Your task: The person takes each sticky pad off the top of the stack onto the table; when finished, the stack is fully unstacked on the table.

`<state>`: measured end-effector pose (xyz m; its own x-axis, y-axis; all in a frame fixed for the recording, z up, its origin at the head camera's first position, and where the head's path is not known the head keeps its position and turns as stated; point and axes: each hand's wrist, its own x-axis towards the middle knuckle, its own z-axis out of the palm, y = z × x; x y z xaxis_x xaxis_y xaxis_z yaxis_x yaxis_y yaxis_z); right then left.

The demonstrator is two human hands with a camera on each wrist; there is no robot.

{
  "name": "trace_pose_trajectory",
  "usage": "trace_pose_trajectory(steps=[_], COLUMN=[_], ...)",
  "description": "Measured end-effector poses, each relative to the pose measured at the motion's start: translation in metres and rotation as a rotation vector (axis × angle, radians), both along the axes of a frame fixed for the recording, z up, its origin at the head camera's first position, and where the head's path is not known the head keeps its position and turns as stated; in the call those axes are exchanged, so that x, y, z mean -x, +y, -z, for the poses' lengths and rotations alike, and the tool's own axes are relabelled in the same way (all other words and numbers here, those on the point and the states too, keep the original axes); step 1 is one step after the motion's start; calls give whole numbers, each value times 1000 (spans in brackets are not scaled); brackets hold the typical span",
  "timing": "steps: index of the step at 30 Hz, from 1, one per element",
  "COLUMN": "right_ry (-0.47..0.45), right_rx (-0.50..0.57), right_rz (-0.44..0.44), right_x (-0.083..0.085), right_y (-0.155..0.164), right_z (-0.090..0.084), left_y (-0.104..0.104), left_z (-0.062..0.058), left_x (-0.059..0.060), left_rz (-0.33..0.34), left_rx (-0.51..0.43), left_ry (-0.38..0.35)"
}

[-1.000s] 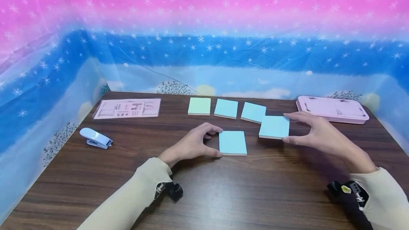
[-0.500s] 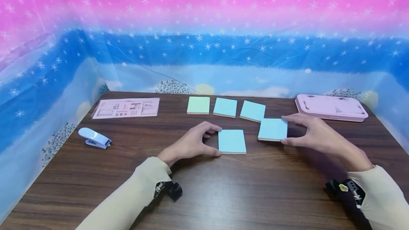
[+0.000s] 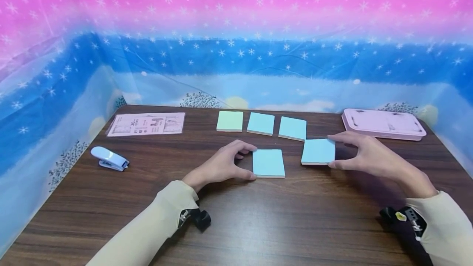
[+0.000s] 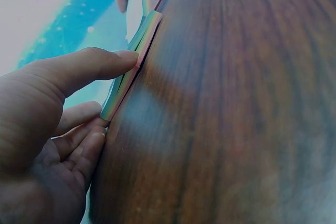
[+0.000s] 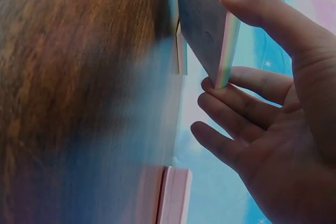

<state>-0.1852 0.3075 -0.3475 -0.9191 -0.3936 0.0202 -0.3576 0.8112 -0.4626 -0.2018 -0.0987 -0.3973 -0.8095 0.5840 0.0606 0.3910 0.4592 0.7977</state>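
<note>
My right hand (image 3: 369, 155) pinches a light blue sticky note pad (image 3: 318, 152) by its right side, thumb on the near edge and fingers on the far edge. In the right wrist view this pad (image 5: 205, 30) is raised off the table, its dark underside and rainbow-striped side showing. My left hand (image 3: 223, 163) holds another blue pad (image 3: 268, 163) between thumb and fingers, lying on the table. Striped layers of that pad (image 4: 131, 66) fan slightly apart in the left wrist view. Behind stand a green pad (image 3: 229, 121) and two blue pads (image 3: 260, 123) in a row.
A flat pink case (image 3: 384, 124) lies at the back right, just beyond my right hand. Pink printed sheets (image 3: 147, 124) lie at the back left, with a small white stapler (image 3: 110, 159) nearer on the left. A patterned cloth (image 3: 236, 60) hangs behind the table.
My right hand has brought its sticky note pad a little nearer to me, and it overlaps the pad behind less. The left hand and its pad have stayed in place.
</note>
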Motion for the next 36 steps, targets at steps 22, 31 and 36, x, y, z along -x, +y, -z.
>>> trace_pose_trajectory(steps=[22, 31, 36], right_ry=[-42, 16, 45], right_rx=[-40, -83, -108], right_rz=[-17, -19, -20], right_x=[4, 9, 10], right_y=[4, 4, 5], right_z=[15, 18, 21], left_y=[1, 1, 1], left_z=[1, 1, 0], left_x=[1, 0, 0], left_rz=[-3, -10, -9], left_rx=[0, -1, 2], left_ry=[-3, -5, -9])
